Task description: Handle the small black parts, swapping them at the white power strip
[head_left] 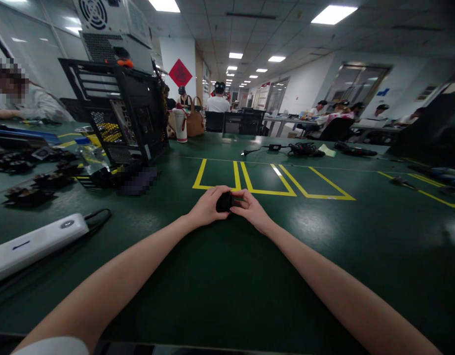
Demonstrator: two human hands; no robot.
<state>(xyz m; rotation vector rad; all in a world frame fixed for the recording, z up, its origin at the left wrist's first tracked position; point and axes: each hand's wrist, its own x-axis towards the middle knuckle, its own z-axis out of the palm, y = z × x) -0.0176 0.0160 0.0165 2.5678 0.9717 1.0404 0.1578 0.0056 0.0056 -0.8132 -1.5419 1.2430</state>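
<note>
- Gripping a small black object (224,202) between thumb and fingers, the left hand (208,206) is sitting well inside the tabletop's (227,281) near edge.
- The right hand (250,209) is touching its right side; whether pinching, I cannot tell.
- Yellow tape (274,193) is lying just beyond.
- A computer case (144,123) is standing toward the far edge, left.

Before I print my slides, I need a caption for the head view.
Left hand and right hand hold a black object at a green table marked with yellow tape.
</note>
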